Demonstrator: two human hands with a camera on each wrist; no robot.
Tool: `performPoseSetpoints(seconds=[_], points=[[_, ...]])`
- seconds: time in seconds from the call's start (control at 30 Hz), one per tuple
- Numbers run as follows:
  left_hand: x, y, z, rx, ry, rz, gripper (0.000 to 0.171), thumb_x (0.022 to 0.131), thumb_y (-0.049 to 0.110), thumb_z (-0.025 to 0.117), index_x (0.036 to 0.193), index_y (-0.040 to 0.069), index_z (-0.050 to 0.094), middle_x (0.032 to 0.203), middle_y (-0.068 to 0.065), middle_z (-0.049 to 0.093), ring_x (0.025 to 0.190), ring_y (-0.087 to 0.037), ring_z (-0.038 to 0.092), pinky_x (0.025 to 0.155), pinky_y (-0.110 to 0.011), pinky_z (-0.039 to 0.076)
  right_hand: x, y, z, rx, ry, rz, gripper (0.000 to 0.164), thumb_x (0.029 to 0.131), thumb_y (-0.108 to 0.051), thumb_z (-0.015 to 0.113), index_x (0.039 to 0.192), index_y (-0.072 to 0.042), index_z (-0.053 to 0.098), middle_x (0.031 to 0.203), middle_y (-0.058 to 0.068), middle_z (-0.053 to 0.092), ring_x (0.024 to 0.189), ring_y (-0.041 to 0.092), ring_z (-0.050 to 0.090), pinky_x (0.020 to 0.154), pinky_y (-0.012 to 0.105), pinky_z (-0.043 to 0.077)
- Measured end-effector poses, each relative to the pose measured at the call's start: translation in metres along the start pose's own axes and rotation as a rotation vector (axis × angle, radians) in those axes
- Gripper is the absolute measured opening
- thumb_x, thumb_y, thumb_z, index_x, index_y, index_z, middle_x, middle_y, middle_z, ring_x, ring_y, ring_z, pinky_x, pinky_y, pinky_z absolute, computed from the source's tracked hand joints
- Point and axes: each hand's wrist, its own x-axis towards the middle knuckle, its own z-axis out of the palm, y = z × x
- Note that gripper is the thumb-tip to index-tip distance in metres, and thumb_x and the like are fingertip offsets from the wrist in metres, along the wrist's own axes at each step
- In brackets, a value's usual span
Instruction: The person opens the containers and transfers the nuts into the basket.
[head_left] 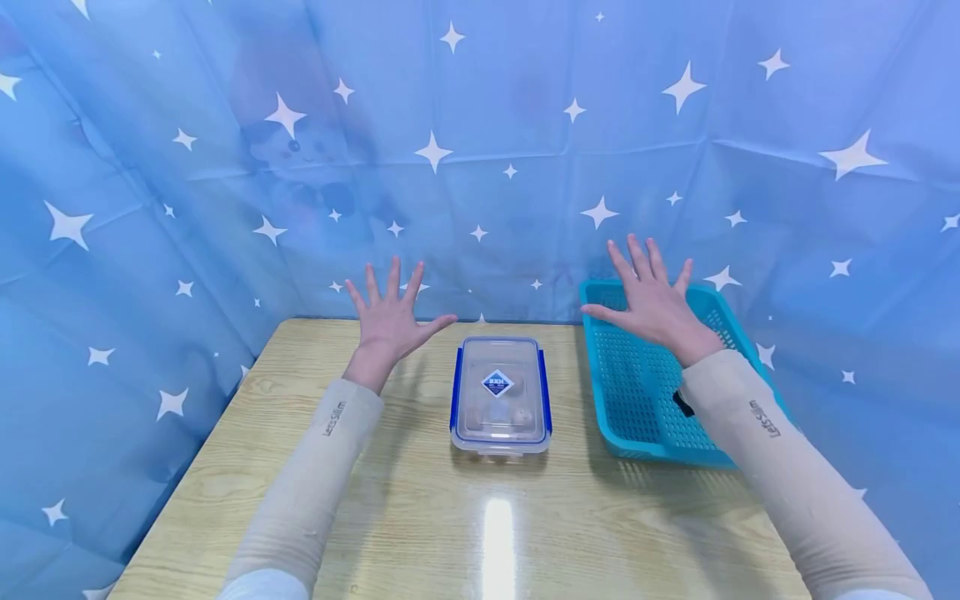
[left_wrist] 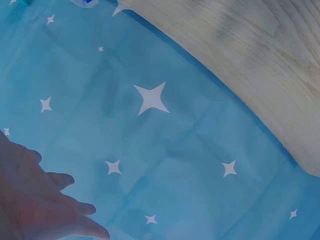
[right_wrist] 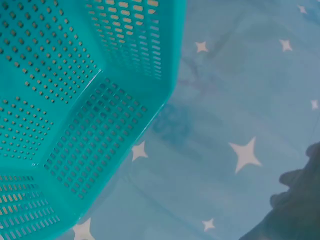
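Note:
My left hand (head_left: 389, 327) is raised above the far left part of the table, fingers spread and holding nothing. Over the teal basket (head_left: 599, 375) my right hand (head_left: 654, 304) hovers, its fingers also spread and nothing in them. Between the two hands, a clear lidded food container (head_left: 502, 417) with blue side clips lies flat on the table, a blue diamond label on its lid. Inside the basket is a small black object (head_left: 683, 405), partly hidden by the right forearm, so its kind cannot be told. The left wrist view shows the left hand (left_wrist: 40, 200) against the curtain.
A light wooden table (head_left: 420, 517) carries the container and the basket. Right behind its far edge hangs a blue curtain (head_left: 517, 217) with white stars, which also runs down the left and right sides.

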Motion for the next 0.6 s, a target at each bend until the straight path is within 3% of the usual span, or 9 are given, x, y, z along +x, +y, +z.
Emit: performPoseSetpoints(seconds=[0.33, 0.6], points=[[-0.010, 0.008, -0.003, -0.019, 0.024, 0.047, 0.105, 0.082, 0.089, 0.038, 0.159, 0.036, -0.010, 0.170, -0.006, -0.003, 0.154, -0.042, -0.015, 0.119, -0.071, -0.011, -0.010, -0.014, -0.002, 0.028, 0.073, -0.068, 0.114, 0.084, -0.071, 0.062, 0.161, -0.024, -0.008, 0.170, 0.008, -0.007, 0.157, 0.036, -0.005, 0.116, 0.076, -0.009], [-0.024, 0.015, 0.005, -0.064, 0.010, 0.094, 0.105, 0.084, 0.086, 0.039, 0.161, 0.030, -0.004, 0.171, -0.006, 0.002, 0.156, -0.036, -0.009, 0.122, -0.068, -0.010, -0.018, -0.025, 0.007, 0.050, 0.086, -0.124, 0.115, 0.083, -0.062, 0.071, 0.162, -0.015, 0.001, 0.170, 0.014, 0.004, 0.156, 0.037, 0.004, 0.122, 0.069, 0.003]])
